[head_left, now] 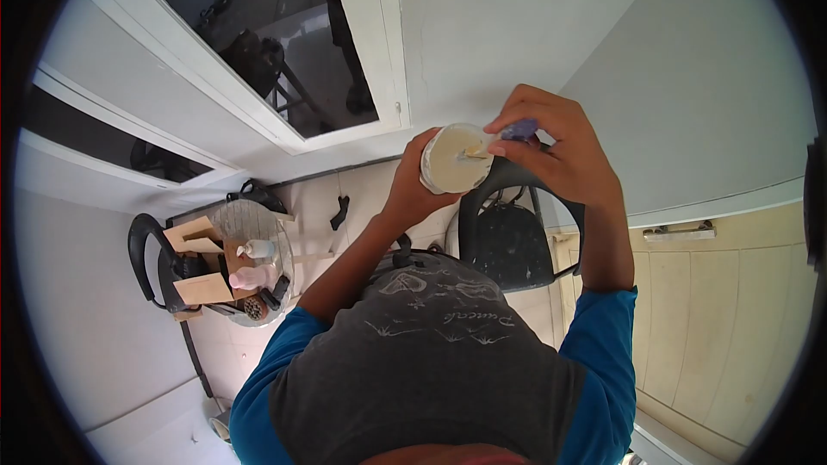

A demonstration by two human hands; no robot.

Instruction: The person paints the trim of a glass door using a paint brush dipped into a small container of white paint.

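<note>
My left hand (415, 174) is wrapped round the side of a round, whitish tub (441, 181), held up in front of my chest. Its top faces me and shows a smooth cream-coloured surface, with a small grey-blue and yellowish mark near the middle. My right hand (556, 142) is at the tub's right rim, thumb and fingers pinching a small purple object (519, 130). The fingertips overlap the edge of the tub in this view. Fingers hide much of the purple object, and I cannot tell its kind.
Below the tub stands a black chair (508, 245). To the left, a round glass table (250, 220) carries an open cardboard box (207, 288), a pink bottle (252, 278) and a white bottle (258, 249). Another chair (142, 254) stands beside it. A white-framed window (392, 52) and the wall are ahead.
</note>
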